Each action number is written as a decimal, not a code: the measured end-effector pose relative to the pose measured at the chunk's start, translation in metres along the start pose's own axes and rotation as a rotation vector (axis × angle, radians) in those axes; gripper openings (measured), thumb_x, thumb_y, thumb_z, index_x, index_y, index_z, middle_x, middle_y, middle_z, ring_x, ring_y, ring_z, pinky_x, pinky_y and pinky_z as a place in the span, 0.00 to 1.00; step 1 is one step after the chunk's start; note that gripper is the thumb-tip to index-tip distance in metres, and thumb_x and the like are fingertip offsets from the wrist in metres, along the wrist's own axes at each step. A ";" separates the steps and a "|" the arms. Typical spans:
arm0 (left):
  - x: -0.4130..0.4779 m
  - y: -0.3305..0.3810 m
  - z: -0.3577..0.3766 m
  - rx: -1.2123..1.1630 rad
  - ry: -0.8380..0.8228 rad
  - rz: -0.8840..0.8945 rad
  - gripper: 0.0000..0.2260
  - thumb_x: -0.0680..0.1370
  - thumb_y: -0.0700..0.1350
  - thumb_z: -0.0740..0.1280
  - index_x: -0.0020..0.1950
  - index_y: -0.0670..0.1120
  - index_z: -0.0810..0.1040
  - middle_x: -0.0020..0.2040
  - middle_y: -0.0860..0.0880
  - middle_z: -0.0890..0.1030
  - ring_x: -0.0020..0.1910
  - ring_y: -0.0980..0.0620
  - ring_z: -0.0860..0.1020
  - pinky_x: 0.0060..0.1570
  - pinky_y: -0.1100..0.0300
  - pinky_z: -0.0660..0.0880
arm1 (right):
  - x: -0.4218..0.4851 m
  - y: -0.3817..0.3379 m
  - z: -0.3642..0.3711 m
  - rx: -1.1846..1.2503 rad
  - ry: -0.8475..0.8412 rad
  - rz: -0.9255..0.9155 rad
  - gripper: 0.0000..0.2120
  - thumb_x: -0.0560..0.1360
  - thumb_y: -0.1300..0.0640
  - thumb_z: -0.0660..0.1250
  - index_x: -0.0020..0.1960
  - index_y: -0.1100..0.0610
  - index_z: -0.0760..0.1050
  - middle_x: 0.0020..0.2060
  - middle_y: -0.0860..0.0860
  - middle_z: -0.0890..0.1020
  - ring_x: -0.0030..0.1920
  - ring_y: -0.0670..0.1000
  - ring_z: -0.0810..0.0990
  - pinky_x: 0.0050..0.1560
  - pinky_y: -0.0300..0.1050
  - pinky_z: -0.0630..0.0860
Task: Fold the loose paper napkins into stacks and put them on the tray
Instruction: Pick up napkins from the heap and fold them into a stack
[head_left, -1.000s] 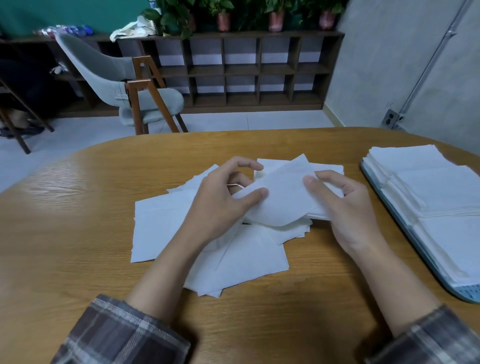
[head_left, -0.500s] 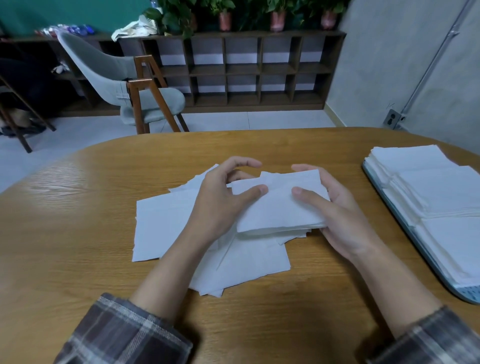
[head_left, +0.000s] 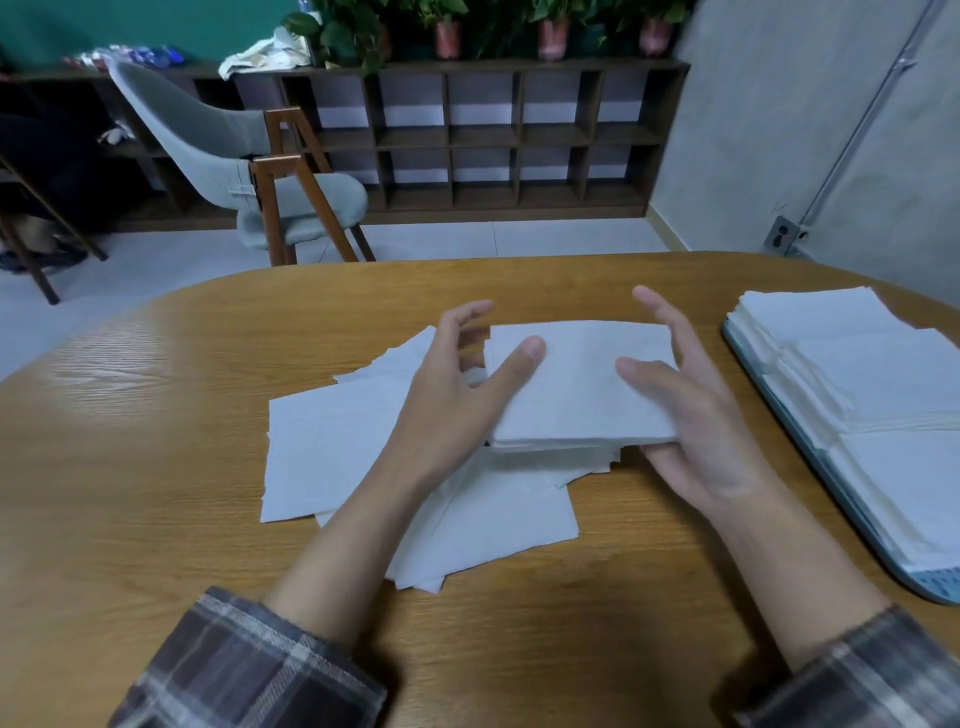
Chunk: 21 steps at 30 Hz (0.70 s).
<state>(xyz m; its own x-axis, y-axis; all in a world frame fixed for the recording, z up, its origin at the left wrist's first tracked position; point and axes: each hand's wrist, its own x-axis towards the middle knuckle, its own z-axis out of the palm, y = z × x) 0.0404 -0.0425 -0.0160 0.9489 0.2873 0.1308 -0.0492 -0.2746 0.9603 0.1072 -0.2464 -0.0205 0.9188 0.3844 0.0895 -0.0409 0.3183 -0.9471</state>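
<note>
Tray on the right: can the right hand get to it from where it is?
Probably yes. The right hand, gripping the folded napkin stack with the left hand, sits beside the tray, only bare table between them. Most of the tray is already covered by folded napkins, so free room looks tight.

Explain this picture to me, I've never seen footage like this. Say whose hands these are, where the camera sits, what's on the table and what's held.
No machine here: a person wears a wide-angle camera on the head, looking down at their own hands. The left hand and right hand hold a folded napkin stack between them, thumbs on top, above loose napkins spread on the wooden table. On the right, a tray carries finished stacks. A chair and shelves stand behind.
</note>
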 end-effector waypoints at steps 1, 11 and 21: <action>0.000 0.001 0.000 -0.051 -0.062 -0.036 0.26 0.76 0.69 0.70 0.72 0.67 0.70 0.64 0.64 0.75 0.59 0.68 0.77 0.59 0.69 0.76 | 0.000 0.000 0.000 -0.005 0.010 -0.007 0.30 0.78 0.63 0.71 0.72 0.36 0.73 0.57 0.50 0.86 0.58 0.55 0.86 0.54 0.52 0.84; 0.003 -0.007 -0.003 0.075 -0.051 0.085 0.30 0.82 0.50 0.72 0.79 0.64 0.62 0.78 0.65 0.66 0.77 0.62 0.63 0.63 0.84 0.58 | -0.002 0.002 0.001 -0.234 -0.201 -0.039 0.34 0.76 0.54 0.74 0.75 0.32 0.67 0.71 0.41 0.77 0.69 0.52 0.79 0.66 0.55 0.78; 0.002 -0.010 0.005 0.118 0.001 0.206 0.37 0.78 0.53 0.76 0.80 0.64 0.57 0.70 0.58 0.74 0.68 0.59 0.74 0.64 0.59 0.76 | 0.000 0.008 -0.004 -0.533 0.029 -0.149 0.13 0.79 0.63 0.73 0.60 0.48 0.86 0.58 0.37 0.86 0.65 0.38 0.79 0.74 0.50 0.72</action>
<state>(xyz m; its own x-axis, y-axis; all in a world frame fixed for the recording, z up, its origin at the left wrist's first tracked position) 0.0443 -0.0438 -0.0271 0.9225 0.2148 0.3208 -0.2045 -0.4330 0.8779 0.1082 -0.2473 -0.0288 0.9104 0.3421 0.2327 0.2874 -0.1182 -0.9505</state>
